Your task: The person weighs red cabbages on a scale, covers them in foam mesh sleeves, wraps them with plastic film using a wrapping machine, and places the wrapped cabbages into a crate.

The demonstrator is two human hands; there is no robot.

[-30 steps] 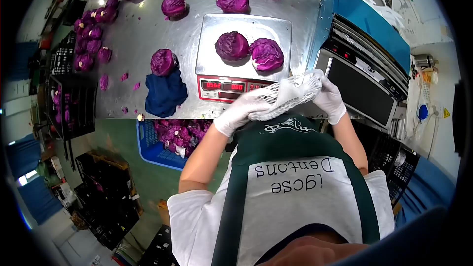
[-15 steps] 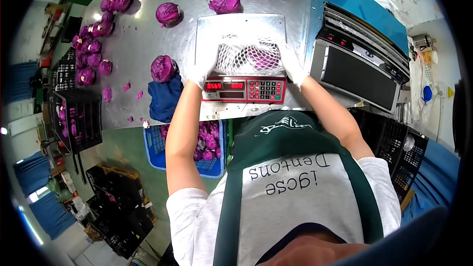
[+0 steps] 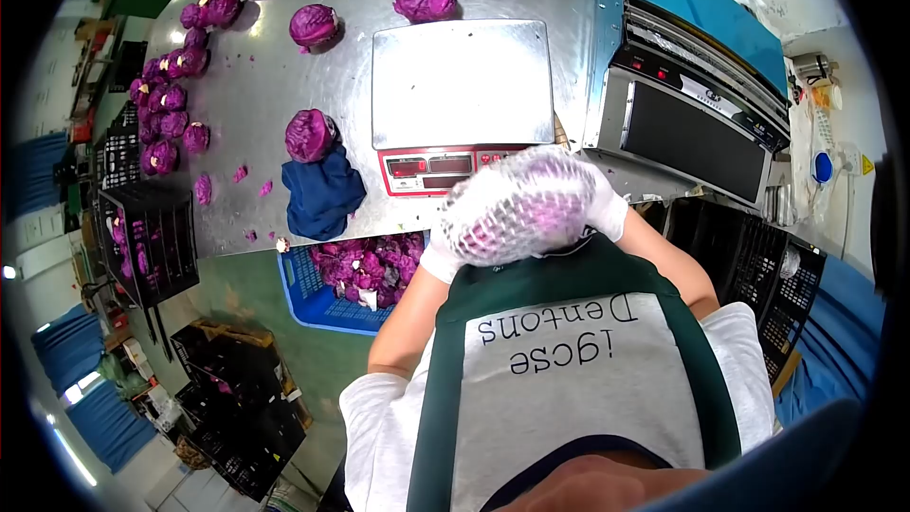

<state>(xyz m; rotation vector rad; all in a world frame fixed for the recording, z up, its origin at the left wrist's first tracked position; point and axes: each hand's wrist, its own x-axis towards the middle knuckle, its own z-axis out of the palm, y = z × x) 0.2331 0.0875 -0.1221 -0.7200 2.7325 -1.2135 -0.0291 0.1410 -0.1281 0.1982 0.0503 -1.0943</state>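
Note:
A red cabbage in a white foam net sleeve (image 3: 521, 209) is held close to my apron, over the front edge of the table. My left hand (image 3: 440, 254), in a white glove, grips its left side. On its right side is my right hand (image 3: 607, 201), also gloved in white and closed around the net. Some fingers are hidden by the net or blurred. Just beyond the bundle sits the red digital scale (image 3: 462, 85) with a bare metal plate; the bundle covers part of its keypad.
A wrapping machine (image 3: 697, 123) stands at the right. Left of the scale, a red cabbage (image 3: 310, 136) rests against a blue cloth (image 3: 322, 194). Several more cabbages (image 3: 427, 0) lie toward the back and left. Below the table edge is a blue crate (image 3: 332, 315) of purple leaves.
Both hands have lifted the netted cabbage off the scale plate and drawn it toward my body. The scale plate is now uncovered.

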